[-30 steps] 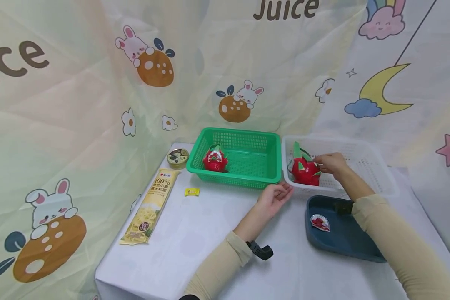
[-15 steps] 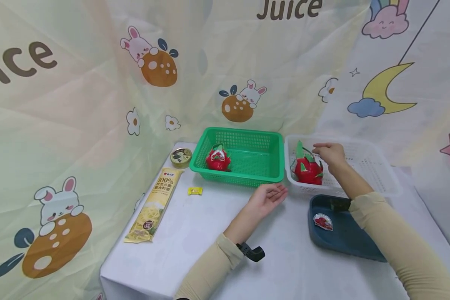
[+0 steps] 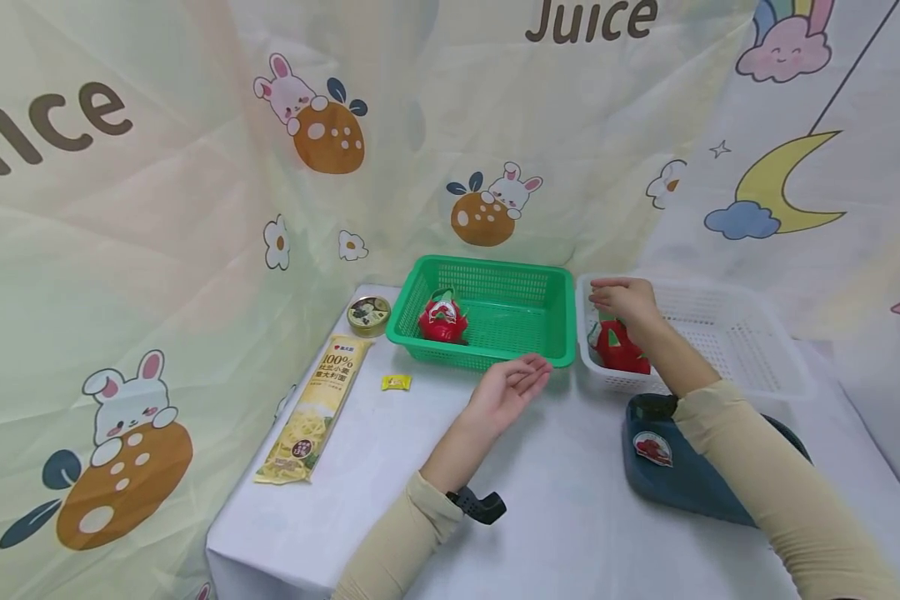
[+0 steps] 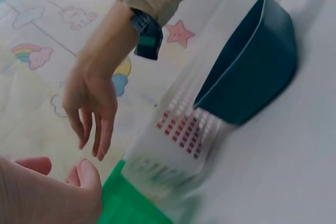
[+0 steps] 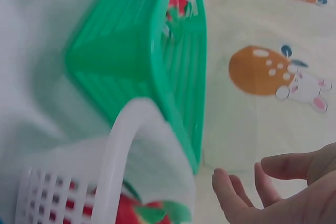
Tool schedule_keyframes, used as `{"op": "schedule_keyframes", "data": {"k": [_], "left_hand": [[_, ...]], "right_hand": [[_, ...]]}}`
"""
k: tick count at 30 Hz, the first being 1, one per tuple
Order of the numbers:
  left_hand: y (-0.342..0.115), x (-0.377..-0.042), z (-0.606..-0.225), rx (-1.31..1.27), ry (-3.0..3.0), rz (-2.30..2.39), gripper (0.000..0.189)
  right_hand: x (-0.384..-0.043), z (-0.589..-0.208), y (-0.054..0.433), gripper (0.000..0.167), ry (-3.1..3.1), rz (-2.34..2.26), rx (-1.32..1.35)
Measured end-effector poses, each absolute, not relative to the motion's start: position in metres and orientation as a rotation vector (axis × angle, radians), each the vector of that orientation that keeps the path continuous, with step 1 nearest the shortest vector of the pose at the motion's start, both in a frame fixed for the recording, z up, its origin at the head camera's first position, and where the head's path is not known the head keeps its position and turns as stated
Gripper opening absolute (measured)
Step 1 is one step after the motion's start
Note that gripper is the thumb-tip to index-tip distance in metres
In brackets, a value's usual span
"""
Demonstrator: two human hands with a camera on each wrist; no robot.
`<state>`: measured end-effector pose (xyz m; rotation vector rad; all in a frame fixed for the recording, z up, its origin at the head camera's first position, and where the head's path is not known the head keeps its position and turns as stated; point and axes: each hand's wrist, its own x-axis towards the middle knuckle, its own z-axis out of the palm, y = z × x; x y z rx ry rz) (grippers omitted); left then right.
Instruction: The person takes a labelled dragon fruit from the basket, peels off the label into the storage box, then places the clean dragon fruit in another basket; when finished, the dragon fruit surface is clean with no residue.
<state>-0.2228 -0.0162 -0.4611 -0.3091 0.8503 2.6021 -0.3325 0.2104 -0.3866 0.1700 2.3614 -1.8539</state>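
Right of frame centre, the right hand is hovering, fingers loose and empty, above the red dragon fruit lying in the white basket, which is presumably stopping it rolling, while the left hand, equally empty, is hanging near the green basket.

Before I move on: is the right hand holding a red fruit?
No, the right hand is empty, clear of the red fruit in the white basket.

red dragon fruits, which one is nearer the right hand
The red dragon fruit in the white basket: the right hand partly hides it in the head view. The other dragon fruit sits in the green basket.
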Motion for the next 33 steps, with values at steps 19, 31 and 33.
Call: {"op": "schedule_keyframes", "data": {"k": [19,31,33], "left_hand": [[-0.124,-0.230,-0.455,-0.356,0.874,2.847,0.048],[-0.163,-0.232,-0.466,-0.451,0.908,2.908,0.045],[-0.172,-0.232,-0.467,-0.490,0.889,2.930,0.039]], "right_hand": [[-0.346,-0.399,0.125,0.045,2.188,-1.870,0.105],[-0.361,-0.422,0.068,0.042,2.094,-1.859,0.147],[-0.363,-0.426,0.058,0.043,2.085,-1.847,0.153]]}}
